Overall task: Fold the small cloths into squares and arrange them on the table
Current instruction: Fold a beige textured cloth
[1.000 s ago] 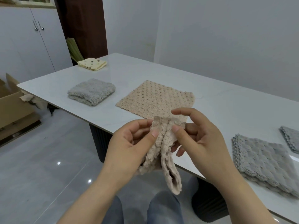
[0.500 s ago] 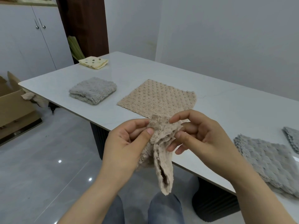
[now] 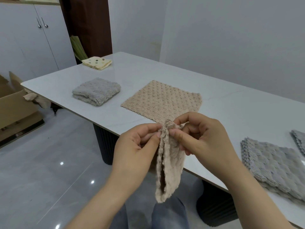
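Both of my hands are up in front of me at the near edge of the table (image 3: 231, 103), pinching the top edge of a beige cloth (image 3: 170, 162) between them. My left hand (image 3: 137, 147) grips it with thumb and fingertips from the left side, and my right hand (image 3: 203, 138) pinches the same bunched edge from the right, the index finger curled over the top. The cloth hangs straight down from that pinch, doubled lengthwise into a narrow strip with an open slit along its front, and its lower end dangles over my knees in blue jeans (image 3: 168, 215), off the table. On the tabletop just beyond my fingers lies a flat beige dotted cloth (image 3: 162, 100), spread out as a single square. To its left sits a folded grey cloth (image 3: 96, 91), thick and soft-edged, and further back near the far corner is a small folded yellow spotted cloth (image 3: 97, 62). To my right, a stack of grey cloths (image 3: 274, 166) rests near the table's front edge, with another grey piece (image 3: 299, 141) partly cut off at the frame's side. A cardboard box (image 3: 14, 106) stands on the floor at the left.
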Motion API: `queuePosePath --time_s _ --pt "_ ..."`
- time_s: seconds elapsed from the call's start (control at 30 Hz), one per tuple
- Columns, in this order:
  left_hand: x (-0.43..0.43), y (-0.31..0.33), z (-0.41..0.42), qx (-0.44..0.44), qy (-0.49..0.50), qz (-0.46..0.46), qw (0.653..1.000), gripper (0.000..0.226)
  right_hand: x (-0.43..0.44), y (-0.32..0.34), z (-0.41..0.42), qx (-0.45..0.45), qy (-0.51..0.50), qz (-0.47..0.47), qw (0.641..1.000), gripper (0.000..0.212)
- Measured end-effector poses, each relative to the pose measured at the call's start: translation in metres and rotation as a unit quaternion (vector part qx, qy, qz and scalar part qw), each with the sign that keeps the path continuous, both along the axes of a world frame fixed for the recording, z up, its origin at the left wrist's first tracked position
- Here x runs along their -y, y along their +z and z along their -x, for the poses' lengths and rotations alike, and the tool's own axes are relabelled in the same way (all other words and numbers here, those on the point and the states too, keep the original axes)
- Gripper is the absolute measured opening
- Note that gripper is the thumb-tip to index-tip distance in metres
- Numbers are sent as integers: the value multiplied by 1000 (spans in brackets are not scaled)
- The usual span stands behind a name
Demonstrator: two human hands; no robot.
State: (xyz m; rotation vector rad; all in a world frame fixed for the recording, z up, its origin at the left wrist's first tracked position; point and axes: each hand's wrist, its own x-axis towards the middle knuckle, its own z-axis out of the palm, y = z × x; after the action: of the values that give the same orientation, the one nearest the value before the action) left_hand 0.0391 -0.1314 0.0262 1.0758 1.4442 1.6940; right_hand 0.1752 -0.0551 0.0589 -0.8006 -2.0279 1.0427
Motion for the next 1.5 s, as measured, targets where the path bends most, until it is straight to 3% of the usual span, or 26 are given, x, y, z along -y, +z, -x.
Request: queuePosePath --time_s 0.13,0.27,0.57,0.83,1.1,1.37,1.5 --pt "4 0 4 22 -52 1 998 32 -1 -1 0 8 -12 -7 1000 11" --pt "5 -4 7 -13 -79 33 996 51 -3 -2 1 13 -24 -15 1000 10" --pt "3 -6 11 -22 -45 15 999 34 -5 0 -1 38 -19 -5 999 10" --pt "6 -2 23 18 -30 -15 999 33 -18 -6 -22 90 -43 59 993 18" --pt "7 -2 34 25 -37 -27 999 35 -23 -12 -27 92 6 107 990 33" --pt "9 0 39 8 -34 -52 998 24 -21 -9 -26 60 42 74 995 32" --pt "8 2 38 -29 -30 -68 997 18 -25 -8 -22 96 51 75 991 37"
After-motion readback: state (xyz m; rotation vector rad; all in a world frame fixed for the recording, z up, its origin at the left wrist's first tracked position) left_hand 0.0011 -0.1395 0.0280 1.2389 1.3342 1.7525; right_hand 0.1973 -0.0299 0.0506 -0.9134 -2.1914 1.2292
